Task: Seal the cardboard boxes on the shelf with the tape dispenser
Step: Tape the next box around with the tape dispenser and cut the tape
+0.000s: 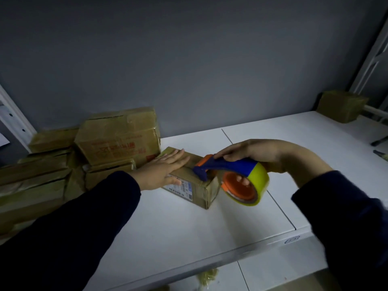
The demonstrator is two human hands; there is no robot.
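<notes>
A small cardboard box with a printed label on its side lies on the white shelf. My left hand rests flat on the box's top, fingers straight. My right hand grips the tape dispenser, which has a blue and orange frame and a yellow roll. The dispenser's blue front end touches the near right edge of the box top.
Several taped cardboard boxes are stacked at the left against the grey wall. One more box sits at the far right corner beside the white shelf upright. A dark tool lies at the right edge.
</notes>
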